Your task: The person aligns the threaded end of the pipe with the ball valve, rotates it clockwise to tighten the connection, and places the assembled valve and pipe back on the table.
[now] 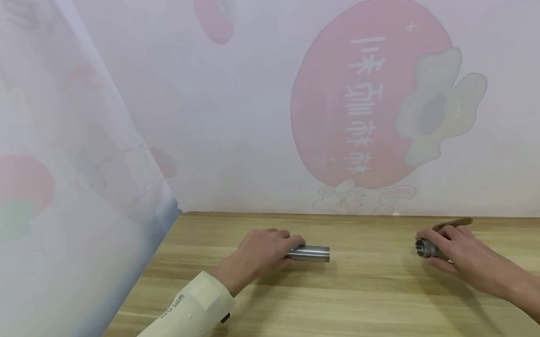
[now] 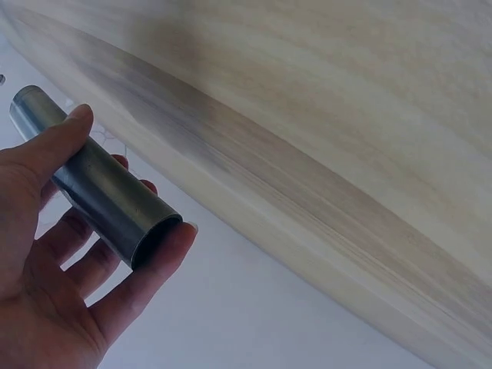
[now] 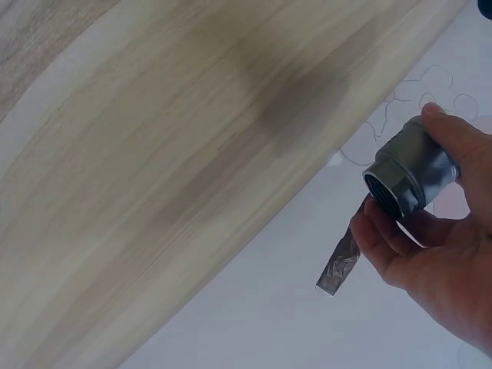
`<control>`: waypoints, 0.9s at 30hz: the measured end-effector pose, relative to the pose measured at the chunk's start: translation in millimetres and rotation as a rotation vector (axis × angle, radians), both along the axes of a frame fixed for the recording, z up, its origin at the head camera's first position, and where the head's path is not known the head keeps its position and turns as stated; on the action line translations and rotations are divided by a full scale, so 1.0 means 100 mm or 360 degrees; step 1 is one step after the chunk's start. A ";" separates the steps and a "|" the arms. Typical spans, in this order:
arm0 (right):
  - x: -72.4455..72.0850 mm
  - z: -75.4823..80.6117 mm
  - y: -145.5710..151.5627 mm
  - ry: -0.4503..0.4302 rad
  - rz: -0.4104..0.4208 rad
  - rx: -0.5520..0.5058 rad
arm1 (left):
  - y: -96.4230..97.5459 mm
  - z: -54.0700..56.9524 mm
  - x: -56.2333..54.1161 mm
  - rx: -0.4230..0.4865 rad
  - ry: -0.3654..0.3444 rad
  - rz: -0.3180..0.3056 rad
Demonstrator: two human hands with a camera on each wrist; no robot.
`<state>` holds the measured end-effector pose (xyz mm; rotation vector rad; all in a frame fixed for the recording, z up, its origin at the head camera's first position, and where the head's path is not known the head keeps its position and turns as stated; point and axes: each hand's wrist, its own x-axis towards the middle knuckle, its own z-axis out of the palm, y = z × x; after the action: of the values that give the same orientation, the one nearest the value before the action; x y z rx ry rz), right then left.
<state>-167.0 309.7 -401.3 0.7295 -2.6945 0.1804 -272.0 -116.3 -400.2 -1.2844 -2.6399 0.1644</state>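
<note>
In the head view my left hand (image 1: 266, 251) grips a smooth grey metal tube (image 1: 311, 253) over the left part of the table. The left wrist view shows the tube's open end (image 2: 156, 240), with the thumb across its top and the fingers beneath. Further right, my right hand (image 1: 475, 260) holds a short metal valve (image 1: 425, 248) with its opening facing left. A faceted collar rings the threaded mouth of the valve body (image 3: 411, 165) in the right wrist view. Its flat brown lever (image 3: 338, 265) sticks out past the fingers. A gap separates tube and valve.
Both hands are over a wood-grain table (image 1: 351, 306). Behind its far edge hangs a pale printed curtain (image 1: 224, 140), and another pale sheet (image 1: 92, 159) falls along the left side.
</note>
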 end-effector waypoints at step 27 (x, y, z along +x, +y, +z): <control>-0.05 -0.04 -0.11 -0.0001 -0.0060 -0.0171 | 0.10 0.02 0.01 0.0021 0.0003 0.0017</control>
<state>-172.2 298.8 -405.7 0.6463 -2.6732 0.3139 -271.4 -106.4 -398.7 -1.2657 -2.6424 0.1497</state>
